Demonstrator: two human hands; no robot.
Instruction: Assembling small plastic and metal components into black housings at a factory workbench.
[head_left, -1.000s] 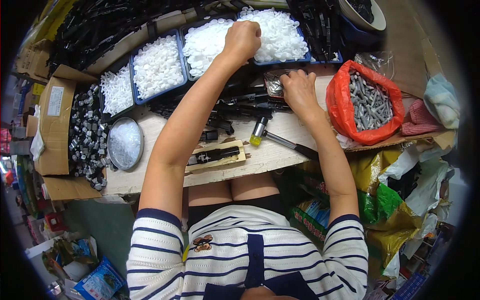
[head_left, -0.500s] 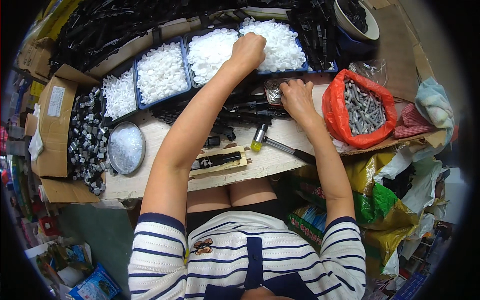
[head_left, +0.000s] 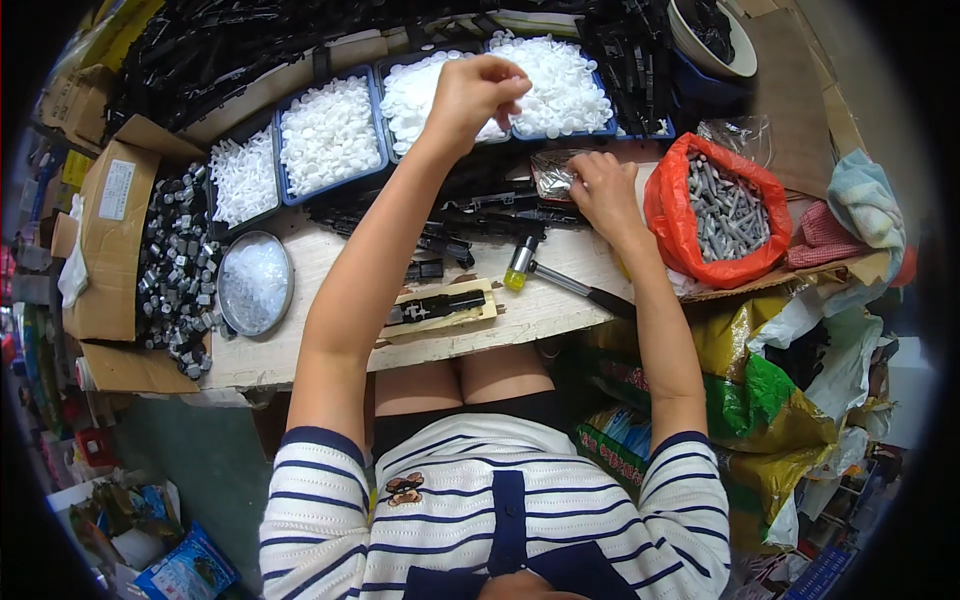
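Above the trays of white plastic pieces, my left hand (head_left: 474, 100) is raised with its thumb and fingertips drawn together; anything between them is too small to make out. Below it are the third tray's white round caps (head_left: 415, 90) and the fourth tray's white pieces (head_left: 560, 90). My right hand (head_left: 606, 196) has its curled fingertips at a small shallow box of shiny silvery bits (head_left: 552, 175); what they pinch is hidden. Closer to me, a black plastic part (head_left: 440, 306) lies in a cream-coloured holder (head_left: 484, 317). Beside it rests a hammer (head_left: 565, 280) with a yellow-tipped head.
An orange-red bag (head_left: 665, 215) of grey metal pins stands at the right. On the left are a round dish of clear pieces (head_left: 256, 283) and a cardboard box (head_left: 108, 255) beside dark metallic cubes (head_left: 175, 270). Black plastic parts (head_left: 250, 45) are heaped along the back.
My left hand has lifted off the white pieces and moved slightly left and toward me. My right hand has shifted a little right, still at the small box.
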